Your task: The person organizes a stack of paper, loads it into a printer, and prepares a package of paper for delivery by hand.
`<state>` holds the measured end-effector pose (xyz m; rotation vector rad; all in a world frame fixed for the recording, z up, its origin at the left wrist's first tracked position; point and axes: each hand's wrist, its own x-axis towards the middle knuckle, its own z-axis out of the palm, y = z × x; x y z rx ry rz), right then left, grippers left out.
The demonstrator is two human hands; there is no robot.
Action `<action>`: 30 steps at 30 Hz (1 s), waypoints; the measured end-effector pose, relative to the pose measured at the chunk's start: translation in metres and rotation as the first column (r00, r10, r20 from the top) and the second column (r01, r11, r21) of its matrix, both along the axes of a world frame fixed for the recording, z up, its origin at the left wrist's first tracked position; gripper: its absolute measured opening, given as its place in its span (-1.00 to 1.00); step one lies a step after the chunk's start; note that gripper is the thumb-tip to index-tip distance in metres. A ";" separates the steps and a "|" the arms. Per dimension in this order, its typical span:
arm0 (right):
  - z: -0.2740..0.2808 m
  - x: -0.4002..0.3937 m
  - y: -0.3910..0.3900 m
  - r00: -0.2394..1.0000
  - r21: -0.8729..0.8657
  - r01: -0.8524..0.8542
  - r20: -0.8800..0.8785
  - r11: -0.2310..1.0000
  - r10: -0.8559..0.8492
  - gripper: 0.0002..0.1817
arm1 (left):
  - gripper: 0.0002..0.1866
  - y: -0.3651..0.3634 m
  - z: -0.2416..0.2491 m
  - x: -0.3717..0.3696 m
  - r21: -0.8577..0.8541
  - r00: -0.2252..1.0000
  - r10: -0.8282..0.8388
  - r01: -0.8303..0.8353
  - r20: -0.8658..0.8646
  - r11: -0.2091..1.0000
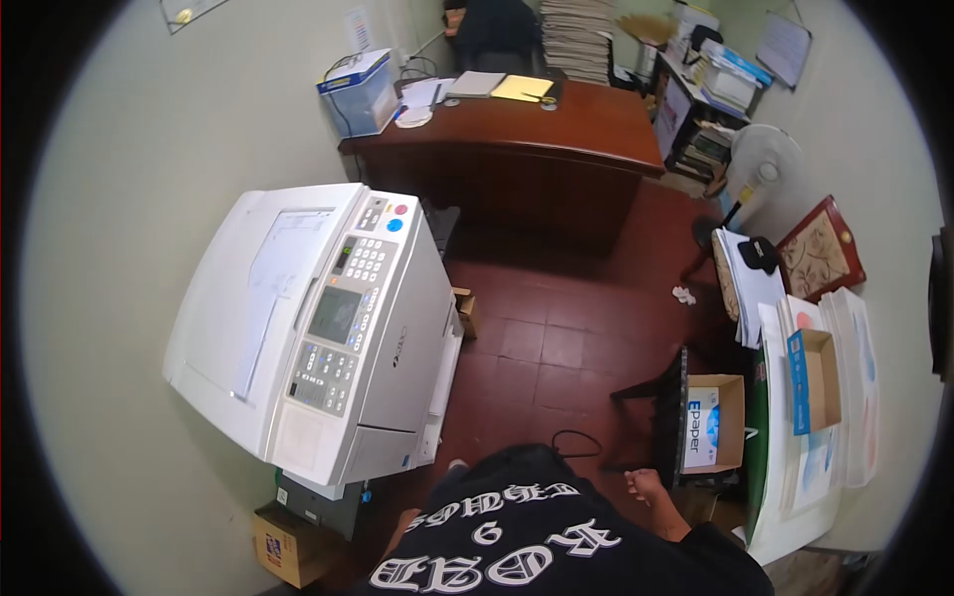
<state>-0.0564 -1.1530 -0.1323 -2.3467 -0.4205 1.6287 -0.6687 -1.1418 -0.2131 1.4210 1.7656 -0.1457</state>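
My right hand [644, 485] is low in the head view, right of my black shirt [507, 526], with its fingers curled in. It is nearest to a black chair [668, 422] that bears an open cardboard box marked Epaper [715, 425]; whatever the hand may hold is too small to make out. Only a bit of my left arm [400, 528] shows beside the shirt, and my left hand is out of sight. Left of me stands a large white copier [397, 368] with its lid down and sheets on top.
A brown desk [596, 124] with papers and a blue-lidded plastic bin [363, 99] stands ahead. At the right are a fan [765, 171], stacked papers [750, 283] and a blue-sided open box [815, 382]. A cable [578, 433] lies on the tiled floor [542, 348].
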 end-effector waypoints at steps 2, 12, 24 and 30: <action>-0.086 0.036 -0.054 0.966 -0.059 -0.258 -0.036 0.964 0.256 -0.82 | -0.46 0.024 0.005 0.009 -0.015 0.998 -0.063 0.063 -0.020 0.998; -0.101 0.004 -0.019 0.732 0.089 -0.659 0.304 0.747 0.610 -0.61 | -0.58 0.164 -0.008 0.037 -0.057 0.917 -0.396 0.399 0.050 0.915; 0.067 0.006 0.141 0.781 0.473 0.548 0.007 0.690 -0.625 -0.79 | -0.75 0.447 -0.006 0.113 -0.134 0.894 -0.291 0.353 0.341 0.926; 0.142 0.062 0.154 0.761 0.603 0.102 0.465 0.791 -0.453 -0.84 | -0.78 0.510 0.098 0.250 -0.150 0.954 0.147 -0.110 0.262 0.983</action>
